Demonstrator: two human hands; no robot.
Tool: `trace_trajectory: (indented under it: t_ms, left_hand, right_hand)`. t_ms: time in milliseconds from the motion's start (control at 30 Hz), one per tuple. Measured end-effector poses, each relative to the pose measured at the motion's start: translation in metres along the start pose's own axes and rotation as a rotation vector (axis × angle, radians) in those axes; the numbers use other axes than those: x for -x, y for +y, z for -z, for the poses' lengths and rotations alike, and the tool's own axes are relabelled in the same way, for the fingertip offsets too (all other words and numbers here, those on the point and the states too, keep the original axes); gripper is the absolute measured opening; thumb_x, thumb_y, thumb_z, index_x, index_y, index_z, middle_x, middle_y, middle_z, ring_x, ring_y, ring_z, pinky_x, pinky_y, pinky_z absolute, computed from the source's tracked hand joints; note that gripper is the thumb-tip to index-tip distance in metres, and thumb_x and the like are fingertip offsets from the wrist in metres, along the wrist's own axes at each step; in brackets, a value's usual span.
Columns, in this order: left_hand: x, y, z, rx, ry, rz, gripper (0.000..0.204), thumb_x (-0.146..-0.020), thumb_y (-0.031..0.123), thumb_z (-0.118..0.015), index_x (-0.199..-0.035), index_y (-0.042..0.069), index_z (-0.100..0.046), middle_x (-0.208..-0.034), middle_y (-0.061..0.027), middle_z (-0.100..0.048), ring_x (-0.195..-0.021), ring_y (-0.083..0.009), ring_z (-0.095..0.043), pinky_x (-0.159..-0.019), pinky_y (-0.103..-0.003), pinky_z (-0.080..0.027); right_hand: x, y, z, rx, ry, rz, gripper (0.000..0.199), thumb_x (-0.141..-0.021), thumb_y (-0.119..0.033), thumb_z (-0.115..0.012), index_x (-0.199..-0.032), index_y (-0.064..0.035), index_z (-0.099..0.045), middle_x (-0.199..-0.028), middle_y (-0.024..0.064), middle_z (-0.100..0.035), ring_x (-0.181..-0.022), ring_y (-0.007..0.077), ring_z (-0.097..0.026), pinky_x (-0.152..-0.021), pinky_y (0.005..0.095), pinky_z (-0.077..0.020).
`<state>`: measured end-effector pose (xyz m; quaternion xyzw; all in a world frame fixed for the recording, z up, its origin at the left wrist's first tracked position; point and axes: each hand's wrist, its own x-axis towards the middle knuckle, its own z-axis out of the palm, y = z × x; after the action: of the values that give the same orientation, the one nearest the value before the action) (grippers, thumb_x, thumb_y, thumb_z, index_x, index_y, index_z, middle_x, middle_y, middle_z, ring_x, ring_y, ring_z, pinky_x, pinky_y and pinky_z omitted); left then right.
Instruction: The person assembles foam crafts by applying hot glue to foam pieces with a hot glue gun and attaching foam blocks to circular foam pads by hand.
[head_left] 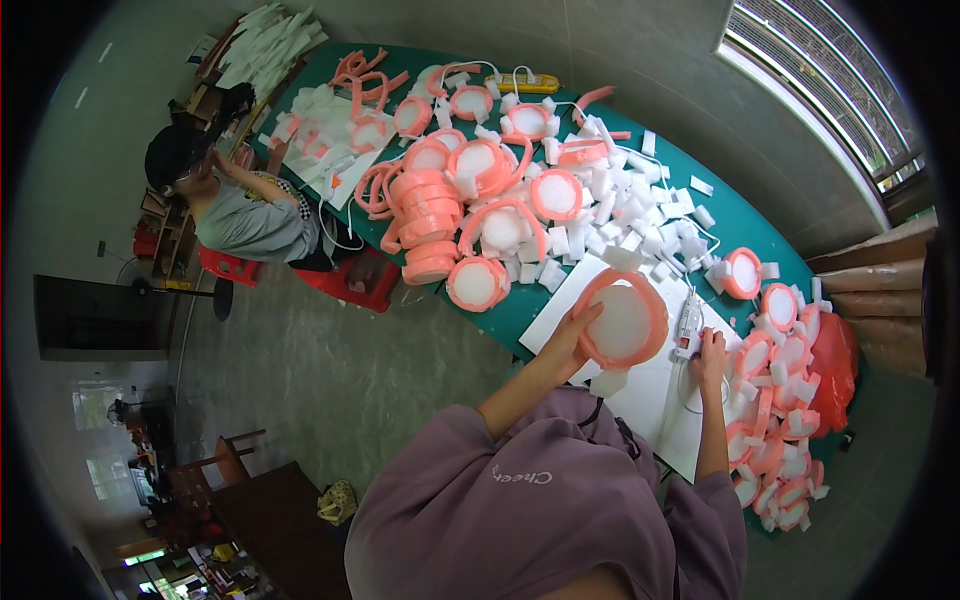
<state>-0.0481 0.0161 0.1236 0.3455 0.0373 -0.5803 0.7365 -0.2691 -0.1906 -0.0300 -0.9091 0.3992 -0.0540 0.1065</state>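
Note:
My left hand [570, 340] grips the left rim of a round foam piece [624, 326], a pink foam ring around a white disc. Small white foam blocks stick out at its top and bottom. The piece is held up over a white board [650, 415] at the table's near edge. To its right, my right hand [711, 360] is closed beside a white power strip [688, 325]; whatever its fingers hold is too small to make out. A thin white cable runs over the board near that hand.
Loose white foam blocks [625, 205] cover the green table [745, 205] beyond the board. Stacked pink rings [430, 225] stand to the left, and finished-looking ones [770, 440] pile up at right by a red plastic bag [833, 360]. Another person [255, 215] sits at far left.

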Motion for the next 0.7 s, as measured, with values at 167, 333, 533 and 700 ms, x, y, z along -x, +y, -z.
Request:
trace_trajectory:
  t_ms: [167,333,533,700]
  left_hand:
    - [0.001,0.0,-0.003,-0.01,0.037,0.009,0.044,-0.081,0.028,-0.052,-0.117,0.008,-0.036,-0.111,-0.0041,-0.045,-0.103,-0.0144,-0.044,-0.086,-0.032,-0.039]
    - [0.0,0.0,-0.002,-0.002,0.028,0.025,0.045,-0.081,0.029,-0.051,-0.118,0.008,-0.035,-0.112,-0.0042,-0.045,-0.103,-0.0146,-0.044,-0.086,-0.032,-0.039]
    - [0.0,0.0,-0.004,0.02,0.018,0.033,0.048,-0.081,0.03,-0.051,-0.12,0.008,-0.032,-0.114,-0.0049,-0.043,-0.106,-0.0155,-0.042,-0.086,-0.032,-0.038]
    - [0.006,0.004,-0.005,0.068,0.044,0.031,0.05,-0.081,0.03,-0.051,-0.121,0.007,-0.032,-0.115,-0.0053,-0.043,-0.106,-0.0166,-0.042,-0.087,-0.032,-0.038]
  right_hand:
    - [-0.001,0.001,-0.001,0.003,0.016,0.012,0.039,-0.056,0.0,-0.05,-0.094,-0.0089,-0.044,-0.087,0.0094,-0.043,-0.084,0.0269,-0.046,-0.061,0.0381,-0.0311]
    - [-0.001,0.001,0.0,-0.029,0.003,0.011,0.038,-0.057,0.0,-0.05,-0.093,-0.0083,-0.044,-0.086,0.0099,-0.044,-0.083,0.0275,-0.045,-0.061,0.0381,-0.0308]
    - [0.0,-0.003,0.001,0.003,0.019,0.003,0.036,-0.058,-0.001,-0.049,-0.093,-0.0082,-0.044,-0.086,0.0105,-0.044,-0.083,0.0273,-0.045,-0.061,0.0381,-0.0311]
    - [0.003,-0.014,0.002,0.031,0.053,-0.001,0.035,-0.059,-0.003,-0.048,-0.093,-0.008,-0.044,-0.086,0.0109,-0.044,-0.084,0.0272,-0.045,-0.062,0.0385,-0.0314]
